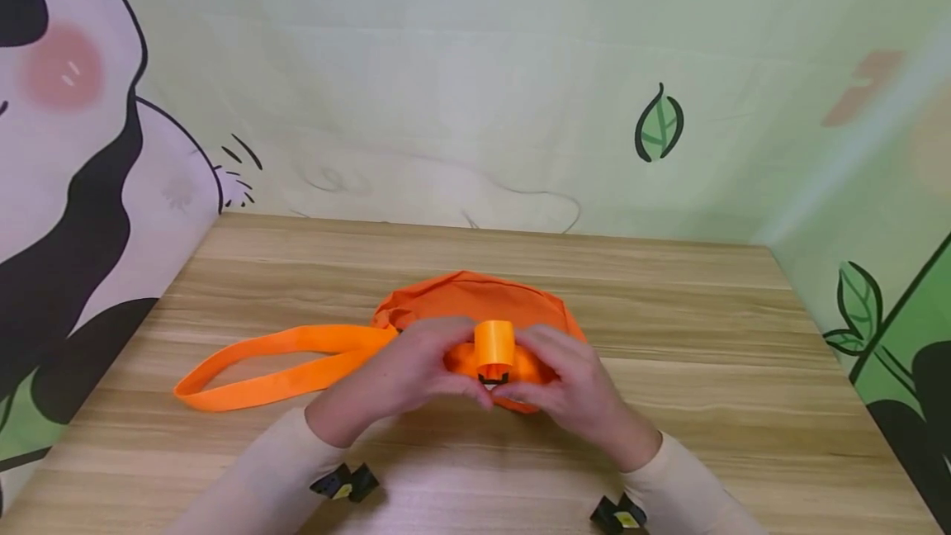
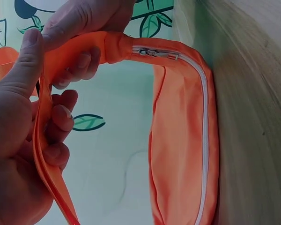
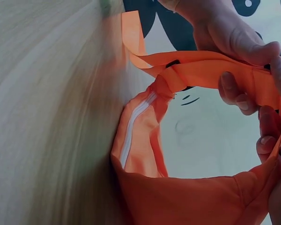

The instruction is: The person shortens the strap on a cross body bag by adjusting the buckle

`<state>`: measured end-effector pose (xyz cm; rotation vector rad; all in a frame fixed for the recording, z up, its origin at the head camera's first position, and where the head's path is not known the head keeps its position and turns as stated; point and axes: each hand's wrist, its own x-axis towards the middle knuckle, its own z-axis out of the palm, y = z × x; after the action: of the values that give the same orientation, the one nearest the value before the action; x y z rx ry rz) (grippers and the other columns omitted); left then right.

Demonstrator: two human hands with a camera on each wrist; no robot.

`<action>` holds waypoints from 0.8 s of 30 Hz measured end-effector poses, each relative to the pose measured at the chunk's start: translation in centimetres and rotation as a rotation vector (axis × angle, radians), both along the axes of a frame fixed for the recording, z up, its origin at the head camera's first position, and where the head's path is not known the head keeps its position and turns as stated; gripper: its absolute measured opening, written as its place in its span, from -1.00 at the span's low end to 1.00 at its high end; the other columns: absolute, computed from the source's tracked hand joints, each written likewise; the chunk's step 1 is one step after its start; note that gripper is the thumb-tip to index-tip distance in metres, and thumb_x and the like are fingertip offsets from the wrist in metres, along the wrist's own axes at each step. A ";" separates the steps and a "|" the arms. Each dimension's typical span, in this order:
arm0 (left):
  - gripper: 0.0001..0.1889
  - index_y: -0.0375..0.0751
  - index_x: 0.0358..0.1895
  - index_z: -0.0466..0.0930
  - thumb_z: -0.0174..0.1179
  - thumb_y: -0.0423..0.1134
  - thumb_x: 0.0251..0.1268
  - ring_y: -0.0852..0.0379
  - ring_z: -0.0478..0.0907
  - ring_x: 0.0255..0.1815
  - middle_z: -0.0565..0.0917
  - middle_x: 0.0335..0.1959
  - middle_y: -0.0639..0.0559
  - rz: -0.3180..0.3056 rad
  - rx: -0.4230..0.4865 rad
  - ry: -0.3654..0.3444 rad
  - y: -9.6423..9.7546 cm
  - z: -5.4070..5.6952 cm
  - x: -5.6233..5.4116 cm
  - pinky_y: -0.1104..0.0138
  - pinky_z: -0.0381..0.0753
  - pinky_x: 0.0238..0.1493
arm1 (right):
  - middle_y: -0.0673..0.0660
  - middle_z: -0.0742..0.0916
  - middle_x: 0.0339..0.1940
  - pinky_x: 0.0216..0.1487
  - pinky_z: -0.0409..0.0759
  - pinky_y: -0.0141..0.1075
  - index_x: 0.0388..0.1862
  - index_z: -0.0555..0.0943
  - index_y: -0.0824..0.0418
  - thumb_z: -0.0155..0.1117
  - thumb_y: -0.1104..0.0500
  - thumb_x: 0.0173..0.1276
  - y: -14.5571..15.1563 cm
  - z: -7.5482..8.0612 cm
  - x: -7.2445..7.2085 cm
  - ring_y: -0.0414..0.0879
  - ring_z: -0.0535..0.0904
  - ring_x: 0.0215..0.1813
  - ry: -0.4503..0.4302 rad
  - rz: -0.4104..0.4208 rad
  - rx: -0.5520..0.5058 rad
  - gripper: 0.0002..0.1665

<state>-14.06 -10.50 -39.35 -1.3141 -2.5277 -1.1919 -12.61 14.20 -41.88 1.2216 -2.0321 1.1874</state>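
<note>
An orange waist bag (image 1: 475, 295) stands on the wooden table, its white zipper (image 2: 204, 117) visible in the left wrist view. Its belt arches up from both ends toward me. My left hand (image 1: 412, 366) grips the belt from the left, thumb on the near side and fingers curled behind. From the right, my right hand (image 1: 575, 382) holds it likewise, thumb tips close together. Between them a curl of orange strap (image 1: 494, 343) sticks up above a small black buckle (image 1: 494, 378), mostly hidden by the strap. A long strap loop (image 1: 245, 399) lies to the left.
The wooden table (image 1: 706, 337) meets a printed backdrop (image 1: 475, 106) at its far edge. Side panels with a panda and leaves rise left and right. Small black devices (image 1: 344, 483) sit at both wrists.
</note>
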 end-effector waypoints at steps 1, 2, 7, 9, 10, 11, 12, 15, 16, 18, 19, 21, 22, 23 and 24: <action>-0.43 -0.13 0.02 0.67 0.71 -0.05 -0.07 0.27 0.56 -0.24 0.70 -0.21 0.14 -0.003 -0.013 0.002 0.0 0.0 0.0 0.41 0.68 -0.13 | 0.19 0.82 -0.11 -0.03 0.69 -0.41 0.13 0.71 0.34 0.52 -0.09 0.36 0.0 0.0 0.0 -0.03 0.71 -0.14 -0.007 0.001 0.001 -0.41; -0.42 -0.12 0.04 0.67 0.71 -0.04 -0.06 0.26 0.57 -0.22 0.72 -0.18 0.14 -0.004 -0.026 0.000 0.0 0.1 0.0 0.40 0.70 -0.09 | 0.19 0.83 -0.11 -0.01 0.70 -0.42 0.12 0.72 0.34 0.54 -0.08 0.34 0.1 0.1 0.0 -0.03 0.72 -0.13 -0.021 -0.001 0.001 -0.42; -0.44 -0.12 0.14 0.67 0.65 -0.01 0.12 0.21 0.60 -0.14 0.75 -0.07 0.12 0.015 -0.113 0.028 -0.2 0.4 0.0 0.33 0.72 0.01 | 0.18 0.84 -0.09 0.02 0.69 -0.44 0.11 0.73 0.29 0.73 0.10 0.19 0.5 0.1 0.1 -0.03 0.73 -0.11 -0.083 -0.020 -0.003 -0.43; -0.45 -0.13 0.17 0.67 0.63 -0.01 0.18 0.19 0.61 -0.14 0.76 -0.05 0.11 0.024 -0.135 0.051 -0.3 0.5 0.0 0.32 0.72 -0.01 | 0.18 0.84 -0.10 0.01 0.69 -0.44 0.10 0.73 0.29 0.77 0.15 0.13 0.6 0.1 0.1 -0.03 0.72 -0.12 -0.100 -0.027 -0.001 -0.42; -0.45 -0.14 0.18 0.67 0.62 -0.01 0.20 0.18 0.63 -0.13 0.77 -0.04 0.10 0.028 -0.144 0.073 -0.4 0.5 0.0 0.31 0.72 0.00 | 0.17 0.84 -0.10 0.00 0.69 -0.44 0.09 0.73 0.28 0.77 0.17 0.12 0.7 0.2 0.2 -0.05 0.71 -0.13 -0.112 -0.029 0.001 -0.43; -0.45 -0.14 0.18 0.68 0.62 0.00 0.20 0.17 0.65 -0.12 0.78 -0.02 0.09 0.028 -0.146 0.091 -0.5 0.5 0.1 0.30 0.74 0.01 | 0.17 0.84 -0.10 -0.01 0.68 -0.44 0.09 0.73 0.27 0.78 0.18 0.11 0.7 0.2 0.2 -0.05 0.71 -0.13 -0.123 -0.033 0.005 -0.42; -0.44 -0.15 0.19 0.69 0.62 0.01 0.20 0.16 0.67 -0.11 0.79 -0.01 0.08 0.030 -0.144 0.107 -0.5 0.5 0.1 0.29 0.75 0.03 | 0.16 0.84 -0.09 -0.02 0.68 -0.44 0.09 0.74 0.27 0.78 0.19 0.10 0.8 0.2 0.2 -0.06 0.70 -0.13 -0.140 -0.036 0.011 -0.42; -0.43 -0.17 0.19 0.71 0.62 0.01 0.18 0.12 0.73 -0.06 0.82 0.02 0.04 0.033 -0.126 0.141 -0.6 0.5 0.1 0.23 0.78 0.07 | 0.13 0.83 -0.09 -0.05 0.68 -0.44 0.07 0.74 0.25 0.79 0.24 0.06 1.0 0.3 0.3 -0.09 0.69 -0.15 -0.173 -0.048 0.026 -0.42; -0.43 -0.18 0.20 0.72 0.62 0.00 0.18 0.11 0.75 -0.04 0.83 0.04 0.03 0.034 -0.118 0.146 -0.7 0.5 0.1 0.21 0.78 0.10 | 0.12 0.83 -0.09 -0.06 0.67 -0.45 0.07 0.74 0.24 0.80 0.26 0.04 1.1 0.3 0.3 -0.10 0.69 -0.15 -0.183 -0.053 0.031 -0.41; -0.43 -0.19 0.21 0.73 0.62 -0.03 0.19 0.08 0.77 0.01 0.83 0.08 0.01 0.035 -0.100 0.143 -0.8 0.4 0.1 0.19 0.79 0.12 | 0.13 0.83 -0.09 -0.07 0.69 -0.46 0.06 0.74 0.25 0.80 0.30 0.00 1.3 0.2 0.3 -0.10 0.69 -0.16 -0.186 -0.056 0.035 -0.39; -0.44 -0.20 0.21 0.73 0.62 -0.04 0.19 0.08 0.78 0.02 0.84 0.09 0.01 0.038 -0.095 0.139 -0.9 0.3 0.1 0.19 0.79 0.12 | 0.14 0.83 -0.10 -0.06 0.69 -0.47 0.06 0.74 0.26 0.81 0.31 -0.01 1.4 0.1 0.2 -0.10 0.69 -0.16 -0.186 -0.056 0.035 -0.39; -0.45 -0.17 0.22 0.74 0.63 -0.04 0.19 0.09 0.78 0.03 0.84 0.09 0.03 0.052 -0.090 0.135 -1.1 0.3 0.0 0.19 0.78 0.12 | 0.19 0.84 -0.09 -0.04 0.71 -0.48 0.07 0.74 0.30 0.81 0.34 -0.04 1.6 0.0 0.1 -0.06 0.72 -0.15 -0.173 -0.051 0.027 -0.36; -0.45 -0.16 0.22 0.74 0.62 -0.04 0.20 0.10 0.77 0.02 0.84 0.08 0.04 0.066 -0.094 0.137 -1.3 0.2 0.0 0.19 0.77 0.11 | 0.21 0.84 -0.09 -0.03 0.72 -0.49 0.07 0.74 0.32 0.81 0.34 -0.04 1.7 -0.1 0.1 -0.05 0.73 -0.15 -0.165 -0.049 0.020 -0.36; -0.46 -0.14 0.21 0.75 0.63 -0.04 0.19 0.10 0.77 0.00 0.84 0.07 0.05 0.080 -0.099 0.138 -1.4 0.2 0.0 0.19 0.77 0.10 | 0.23 0.84 -0.08 -0.02 0.72 -0.49 0.08 0.74 0.34 0.81 0.29 0.00 1.8 -0.1 0.1 -0.03 0.74 -0.14 -0.160 -0.047 0.013 -0.37; -0.46 -0.13 0.20 0.75 0.63 -0.03 0.19 0.11 0.76 -0.02 0.84 0.05 0.06 0.097 -0.107 0.139 -1.6 0.2 0.0 0.19 0.76 0.08 | 0.26 0.84 -0.08 -0.02 0.73 -0.50 0.08 0.74 0.35 0.80 0.25 0.04 1.9 -0.2 0.0 -0.02 0.75 -0.14 -0.152 -0.045 0.004 -0.39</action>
<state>-14.03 -12.14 -39.17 -1.2325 -2.5537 -0.9254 -12.57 16.10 -42.04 1.1111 -2.1608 1.2899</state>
